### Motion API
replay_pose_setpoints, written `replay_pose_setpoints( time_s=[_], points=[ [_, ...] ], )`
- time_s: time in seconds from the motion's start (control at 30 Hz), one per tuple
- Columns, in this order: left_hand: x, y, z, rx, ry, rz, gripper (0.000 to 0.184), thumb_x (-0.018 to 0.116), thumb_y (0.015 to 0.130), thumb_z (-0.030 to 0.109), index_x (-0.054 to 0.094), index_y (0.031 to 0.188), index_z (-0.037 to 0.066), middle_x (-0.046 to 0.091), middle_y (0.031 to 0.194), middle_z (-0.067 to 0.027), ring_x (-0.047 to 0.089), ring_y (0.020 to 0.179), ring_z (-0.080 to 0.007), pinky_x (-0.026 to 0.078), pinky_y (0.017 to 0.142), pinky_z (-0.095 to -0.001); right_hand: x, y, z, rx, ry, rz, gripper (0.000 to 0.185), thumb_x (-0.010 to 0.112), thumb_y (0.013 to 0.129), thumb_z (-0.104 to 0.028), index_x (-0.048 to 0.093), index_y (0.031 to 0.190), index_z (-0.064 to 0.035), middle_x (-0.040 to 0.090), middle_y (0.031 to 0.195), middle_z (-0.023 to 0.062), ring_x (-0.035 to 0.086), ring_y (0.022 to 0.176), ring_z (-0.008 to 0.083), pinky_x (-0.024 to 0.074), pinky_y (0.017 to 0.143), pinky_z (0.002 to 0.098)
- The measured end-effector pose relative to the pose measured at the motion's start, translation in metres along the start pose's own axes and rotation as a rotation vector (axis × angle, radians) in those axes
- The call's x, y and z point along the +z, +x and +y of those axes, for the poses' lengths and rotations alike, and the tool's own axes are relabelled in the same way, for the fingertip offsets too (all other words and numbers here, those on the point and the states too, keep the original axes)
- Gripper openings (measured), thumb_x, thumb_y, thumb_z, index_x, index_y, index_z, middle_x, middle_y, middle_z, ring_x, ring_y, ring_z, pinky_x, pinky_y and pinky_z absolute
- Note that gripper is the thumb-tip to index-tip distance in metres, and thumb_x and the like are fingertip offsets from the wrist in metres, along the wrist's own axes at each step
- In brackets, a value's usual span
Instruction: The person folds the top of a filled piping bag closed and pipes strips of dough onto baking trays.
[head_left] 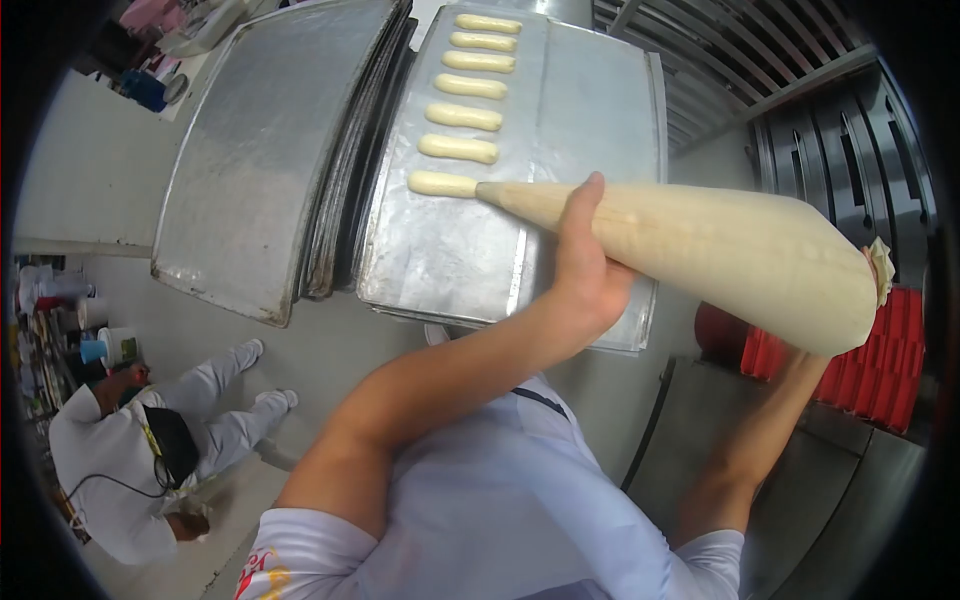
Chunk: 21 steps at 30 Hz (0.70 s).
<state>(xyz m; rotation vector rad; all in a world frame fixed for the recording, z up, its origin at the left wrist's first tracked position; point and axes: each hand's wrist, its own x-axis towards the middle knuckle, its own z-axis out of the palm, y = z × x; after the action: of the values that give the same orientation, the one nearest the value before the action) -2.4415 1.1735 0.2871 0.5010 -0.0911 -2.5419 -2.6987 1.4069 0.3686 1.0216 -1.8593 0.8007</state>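
Note:
A large, full piping bag (720,240) lies nearly level across the right side of the metal tray (440,245). My left hand (592,275) wraps around its front part, thumb on top. At the bag's wide rear end, my right hand (815,362) grips from below, its fingers mostly hidden behind the bag. The metal nozzle (488,192) touches the right end of the nearest piped batter strip (440,184). Several more pale strips (460,149) lie above it in a column along the tray's left half.
To the left stands a stack of metal trays (250,150). Red crates (880,360) and a steel counter (690,420) are on the right, a metal rack (720,50) at the back right. A person in white (120,470) stands at lower left.

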Motion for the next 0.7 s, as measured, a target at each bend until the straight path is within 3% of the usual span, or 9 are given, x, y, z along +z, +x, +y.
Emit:
replay_pose_setpoints(
  time_s=[0.1,0.2,0.23,0.3,0.4,0.47,0.7],
  points=[
    [0.004,0.000,-0.009,-0.017,-0.020,0.010,0.057,0.060,0.092,0.043,0.043,0.131,0.005,0.053,0.124,-0.0125,0.052,0.117,-0.0247,0.041,0.102,-0.0412,-0.015,0.013,0.013,-0.263,-0.333,-0.074,0.032,0.057,0.092,-0.013,0.063,0.119,0.0021,0.067,0.110,0.0135,0.064,0.100,0.0253,0.0516,0.089,0.0344],
    [0.018,-0.014,-0.009,-0.023,-0.086,0.010,0.054,0.062,0.092,0.038,0.045,0.130,0.004,0.055,0.123,-0.0117,0.054,0.115,-0.0245,0.042,0.101,-0.0400,-0.022,-0.016,0.020,-0.176,-0.429,-0.098,0.029,0.056,0.093,-0.014,0.062,0.117,0.0016,0.066,0.108,0.0129,0.064,0.098,0.0247,0.0509,0.088,0.0344],
    [0.031,-0.026,-0.008,0.068,-0.077,-0.072,0.053,0.063,0.092,0.036,0.045,0.130,0.004,0.055,0.122,-0.0110,0.054,0.114,-0.0241,0.043,0.100,-0.0395,-0.021,-0.039,0.016,-0.132,-0.432,-0.101,0.028,0.055,0.093,-0.014,0.062,0.116,0.0014,0.065,0.107,0.0127,0.063,0.097,0.0246,0.0507,0.088,0.0344],
    [0.036,-0.033,-0.007,0.182,-0.081,-0.156,0.051,0.064,0.092,0.035,0.046,0.129,0.004,0.055,0.122,-0.0104,0.055,0.114,-0.0237,0.043,0.100,-0.0390,-0.018,-0.085,-0.011,-0.066,-0.299,-0.121,0.027,0.054,0.093,-0.014,0.061,0.114,0.0011,0.065,0.106,0.0124,0.063,0.096,0.0242,0.0503,0.087,0.0344],
    [0.033,-0.041,-0.004,0.111,0.119,-0.047,0.052,0.068,0.091,0.034,0.048,0.128,0.004,0.056,0.121,-0.0091,0.055,0.113,-0.0226,0.044,0.099,-0.0385,-0.022,-0.118,-0.029,-0.013,-0.144,-0.164,0.025,0.053,0.094,-0.015,0.061,0.111,0.0005,0.064,0.103,0.0118,0.062,0.094,0.0236,0.0496,0.086,0.0344],
    [0.030,-0.050,0.007,0.047,0.126,0.064,0.054,0.067,0.091,0.036,0.046,0.130,0.005,0.055,0.122,-0.0097,0.054,0.114,-0.0228,0.042,0.100,-0.0397,-0.033,-0.112,-0.028,0.035,-0.086,-0.146,0.023,0.052,0.094,-0.015,0.060,0.110,0.0002,0.063,0.102,0.0114,0.061,0.093,0.0233,0.0492,0.085,0.0344],
    [-0.014,-0.040,0.032,-0.008,-0.025,0.030,0.054,0.061,0.093,0.039,0.043,0.131,0.005,0.053,0.123,-0.0119,0.050,0.118,-0.0251,0.039,0.103,-0.0431,-0.040,-0.059,-0.026,0.396,0.390,0.002,0.020,0.049,0.096,-0.017,0.059,0.104,-0.0011,0.061,0.097,0.0100,0.060,0.089,0.0220,0.0477,0.083,0.0343]
  ],
)
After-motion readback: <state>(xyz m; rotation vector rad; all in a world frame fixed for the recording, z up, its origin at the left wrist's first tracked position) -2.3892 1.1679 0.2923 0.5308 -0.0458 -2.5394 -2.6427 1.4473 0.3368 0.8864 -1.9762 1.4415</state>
